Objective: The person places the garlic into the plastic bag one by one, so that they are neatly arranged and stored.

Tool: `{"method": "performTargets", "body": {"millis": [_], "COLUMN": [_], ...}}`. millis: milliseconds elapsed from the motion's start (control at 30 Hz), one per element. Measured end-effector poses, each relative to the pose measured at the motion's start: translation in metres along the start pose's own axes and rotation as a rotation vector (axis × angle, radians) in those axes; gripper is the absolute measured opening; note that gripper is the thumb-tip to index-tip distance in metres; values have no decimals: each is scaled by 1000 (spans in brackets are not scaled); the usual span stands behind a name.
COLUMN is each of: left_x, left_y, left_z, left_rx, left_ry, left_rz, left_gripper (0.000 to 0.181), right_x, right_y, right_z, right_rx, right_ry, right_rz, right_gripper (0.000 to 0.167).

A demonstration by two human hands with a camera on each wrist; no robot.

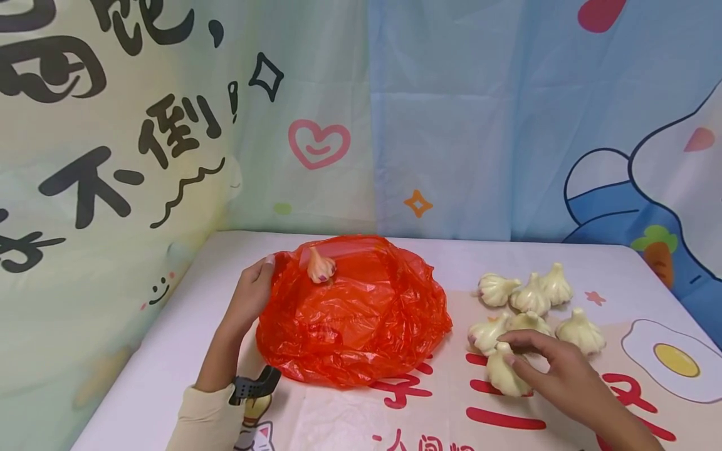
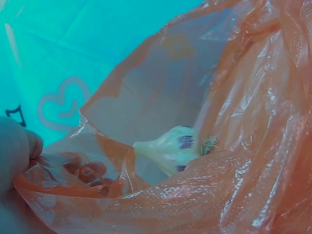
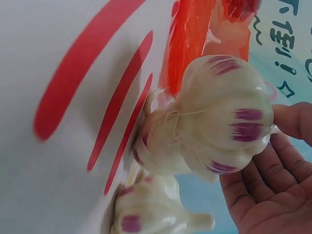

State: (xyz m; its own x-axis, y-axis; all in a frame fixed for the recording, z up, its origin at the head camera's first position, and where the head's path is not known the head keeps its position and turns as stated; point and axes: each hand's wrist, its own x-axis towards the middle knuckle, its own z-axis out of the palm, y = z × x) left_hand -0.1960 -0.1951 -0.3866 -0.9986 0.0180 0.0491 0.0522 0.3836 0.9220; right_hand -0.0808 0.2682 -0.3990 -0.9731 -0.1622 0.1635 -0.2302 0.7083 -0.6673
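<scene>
A crumpled red plastic bag [image 1: 361, 332] sits on the table with its mouth spread. At its left side my left hand [image 1: 251, 294] grips the rim, and the thin plastic shows between thumb and fingers in the left wrist view. One garlic bulb [image 1: 321, 269] lies inside the bag near that hand. My right hand [image 1: 570, 376] pinches a white garlic bulb [image 1: 504, 373] between thumb and fingers. Purple streaks and root hairs show on this held bulb [image 3: 229, 114] in the right wrist view. Whether it touches the table is unclear.
Several more garlic bulbs [image 1: 531, 296] lie grouped right of the bag, just beyond my right hand. The table [image 1: 169, 351] has a printed cover with red strokes and a fried egg. A patterned curtain [image 1: 440, 125] hangs behind. My left wrist wears a black band [image 1: 254, 385].
</scene>
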Motion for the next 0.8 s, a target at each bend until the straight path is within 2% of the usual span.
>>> {"method": "performTargets", "body": {"millis": [100,367,567,800], "left_x": [0,-1,-2,-2], "left_y": [-1,0,1,1], "left_z": [0,0,-1,-1], "left_rx": [1,-24,-27,-23], "left_ry": [4,-7,-12,-16], "left_rz": [2,-22,-29,-25], "left_gripper": [56,60,60,58], "right_x": [2,3,2,8], "right_y": [-3,-9,-14,-20], "right_z": [2,6,14,22], "right_rx": [47,100,206,278], "right_ry": [2,-31,6,-13], "right_rz": [-2,58,3,-1], "right_gripper": [25,26,23,24]}}
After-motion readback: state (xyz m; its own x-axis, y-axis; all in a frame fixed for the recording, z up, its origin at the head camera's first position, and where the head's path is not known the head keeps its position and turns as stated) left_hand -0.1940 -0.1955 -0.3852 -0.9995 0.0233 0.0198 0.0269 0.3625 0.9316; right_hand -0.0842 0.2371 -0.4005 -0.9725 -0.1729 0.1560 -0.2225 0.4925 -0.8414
